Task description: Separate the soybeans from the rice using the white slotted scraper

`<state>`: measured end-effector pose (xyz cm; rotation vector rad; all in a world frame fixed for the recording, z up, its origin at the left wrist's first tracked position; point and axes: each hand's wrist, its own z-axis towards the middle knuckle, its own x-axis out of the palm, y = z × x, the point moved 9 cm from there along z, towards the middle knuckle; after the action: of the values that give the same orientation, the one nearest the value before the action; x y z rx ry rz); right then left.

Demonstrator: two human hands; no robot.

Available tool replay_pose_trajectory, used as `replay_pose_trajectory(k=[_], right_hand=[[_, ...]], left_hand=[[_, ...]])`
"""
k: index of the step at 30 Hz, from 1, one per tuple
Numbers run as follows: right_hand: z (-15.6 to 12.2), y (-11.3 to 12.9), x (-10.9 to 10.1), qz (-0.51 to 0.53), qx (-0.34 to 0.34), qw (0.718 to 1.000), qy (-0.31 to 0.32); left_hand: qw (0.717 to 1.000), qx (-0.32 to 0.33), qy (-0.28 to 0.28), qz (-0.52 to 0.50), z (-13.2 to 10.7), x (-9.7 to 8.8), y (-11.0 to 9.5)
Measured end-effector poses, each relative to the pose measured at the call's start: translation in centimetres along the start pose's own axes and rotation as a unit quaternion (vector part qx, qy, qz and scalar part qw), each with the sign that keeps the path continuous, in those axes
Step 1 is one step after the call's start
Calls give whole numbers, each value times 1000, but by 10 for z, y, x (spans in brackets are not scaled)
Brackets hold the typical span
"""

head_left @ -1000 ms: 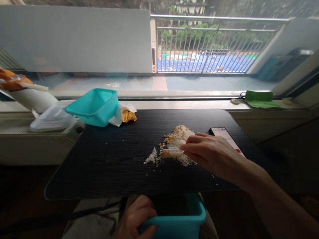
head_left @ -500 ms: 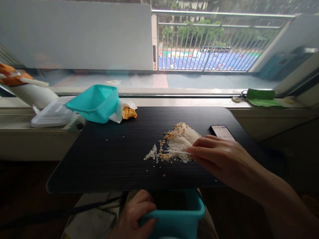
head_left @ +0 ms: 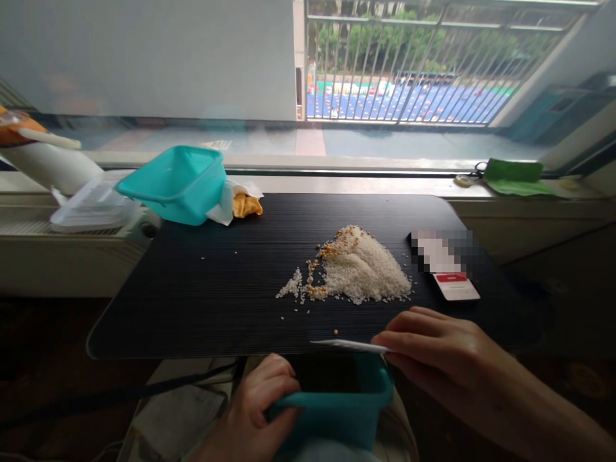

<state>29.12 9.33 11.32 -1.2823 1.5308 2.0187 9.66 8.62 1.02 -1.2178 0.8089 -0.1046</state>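
Note:
My right hand [head_left: 436, 350] pinches a thin white strip [head_left: 349, 346] just above the front edge of the table. One loose yellow bean [head_left: 335, 332] lies close to the strip's far side. Farther in sits a heap of white rice [head_left: 368, 266], with several yellow beans [head_left: 344, 240] over its back left slope and a small cluster at its left foot. A few rice grains [head_left: 291, 284] are spread left of the heap. Below the table edge, my left hand [head_left: 264, 401] is closed over the left rim of a teal tub [head_left: 337, 403], whose inside is dark.
The black table [head_left: 192, 308] carries a phone [head_left: 457, 287] on the right. A second teal tub [head_left: 180, 186] stands tilted at the back left, beside an orange-yellow cloth [head_left: 247, 204]. A clear lid [head_left: 94, 208] lies on the sill, and green material [head_left: 514, 176] lies far right.
My right hand has drawn the white strip from the heap to the front table edge. The single bean has shifted rightward. My left hand stays on the tub's rim.

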Motion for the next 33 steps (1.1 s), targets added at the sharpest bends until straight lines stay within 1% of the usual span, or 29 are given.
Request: replay_pose_trajectory(k=[3, 5, 10, 11, 14, 15, 16, 19, 22, 26, 30, 33], right_hand=[[-1, 3, 5, 4, 1, 1000, 21], [-4, 1, 2, 4, 2, 1000, 24], [-12, -16, -21, -43, 18, 997, -58], [-12, -18, -21, -52, 21, 997, -58], [-10, -18, -14, -45, 21, 999, -21], [-9, -16, -13, -42, 17, 999, -20], [-8, -15, -15, -45, 11, 998, -31], [-4, -16, -26, -92, -4, 991, -100], [4, -20, -30, -141, -9, 981, -130], [12, -24, -28, -153, -5, 980, -128], [10, -20, -28, -132, -14, 984, -118], [8, -17, -31, -126, -20, 984, -125]], left_hand=[[1000, 2, 0, 1, 0, 0, 0], [1000, 6, -2, 1, 1, 0, 0], [1000, -5, -3, 7, 0, 0, 1], [1000, -8, -4, 9, 0, 0, 2], [1000, -4, -8, 8, 0, -1, 1], [1000, -1, -9, 7, 0, -2, 0], [1000, -1, -10, 7, 0, -2, 0], [1000, -10, -6, 12, 0, -2, 2], [1000, -11, -2, 14, -1, -1, 2], [1000, -11, 6, 12, -4, 0, 4], [1000, -16, 9, 9, -3, 1, 4], [1000, -16, 9, 12, -1, 1, 4]])
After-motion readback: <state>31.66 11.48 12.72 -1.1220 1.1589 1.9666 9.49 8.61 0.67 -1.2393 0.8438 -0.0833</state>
